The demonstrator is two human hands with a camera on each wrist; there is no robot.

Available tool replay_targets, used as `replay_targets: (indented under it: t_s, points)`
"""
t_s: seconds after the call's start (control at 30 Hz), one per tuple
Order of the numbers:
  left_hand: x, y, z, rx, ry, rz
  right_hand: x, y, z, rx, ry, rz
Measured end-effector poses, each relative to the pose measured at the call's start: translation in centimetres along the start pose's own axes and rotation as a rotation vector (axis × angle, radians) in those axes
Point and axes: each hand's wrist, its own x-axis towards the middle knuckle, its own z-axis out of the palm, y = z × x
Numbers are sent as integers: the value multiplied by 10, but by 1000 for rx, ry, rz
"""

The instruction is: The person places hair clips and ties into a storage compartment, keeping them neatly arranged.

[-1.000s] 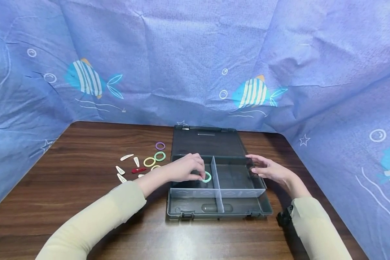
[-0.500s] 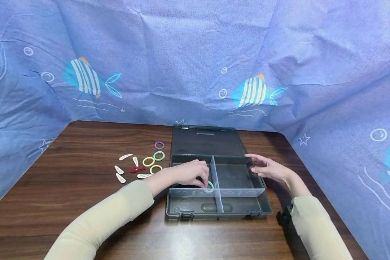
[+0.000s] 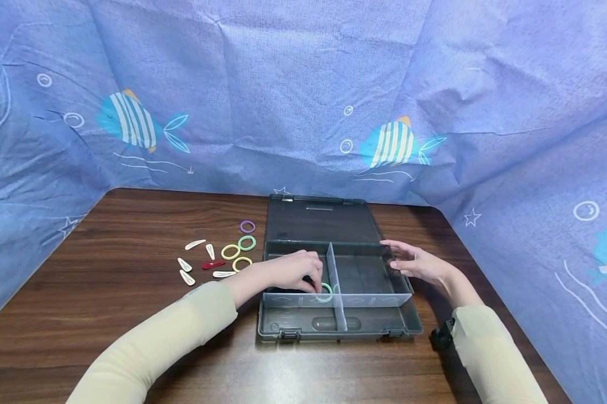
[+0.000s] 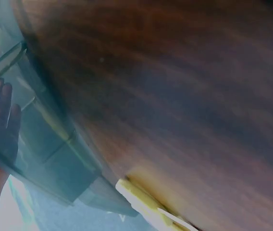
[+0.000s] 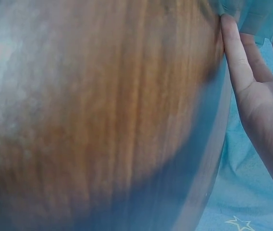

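Pinching, it seems, the mint ring (image 3: 325, 293) with the left hand (image 3: 299, 271), low in the box's (image 3: 338, 338) rear left compartment, near the crossing of the 2 dividers (image 3: 334, 269). Held by fingers curled close together; cannot tell how firmly, nor whether touching a divider, with part of the ring visible only through the frosted strip in front. At the box's right wall, resting the right hand (image 3: 416, 265) with thumb and fingers apart, touching rather than clamped.

Lying open, with the lid (image 3: 323, 219) laid back toward the far edge of the tabletop (image 3: 96, 292). Close to the box's left side, on the tabletop: 1 purple ring (image 3: 247, 226), 1 green ring (image 3: 247, 243) and 2 yellow rings (image 3: 230, 252). Farther out toward the tabletop's left edge: 1 red clip (image 3: 213, 265) and 5 white clips (image 3: 184, 265).

Likely to go wrong: tipping the mint ring over the front divider, if let go on edge; knocking a divider askew, if swinging the knuckles sideways; shifting the box, if pushing harder on its right wall; dragging the nearest yellow ring or white clip along, if pulling the left sleeve (image 3: 202, 317) back too low.
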Motion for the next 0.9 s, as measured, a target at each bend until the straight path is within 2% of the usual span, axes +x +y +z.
replay_targets:
  t_s: [0.17, 0.43, 0.67, 0.9]
  points:
    - [-8, -1, -4, -23, 5, -27, 0, 0, 1, -18, 12, 2]
    - [-23, -1, -16, -83, 70, -35, -2, 0, 1, -12, 15, -1]
    - [-38, 0, -29, -89, 129, -44, -2, 0, 2, 1, 0, -16]
    - [-55, -1, -43, -83, 143, -93, -1, 0, 2, 11, -1, -21]
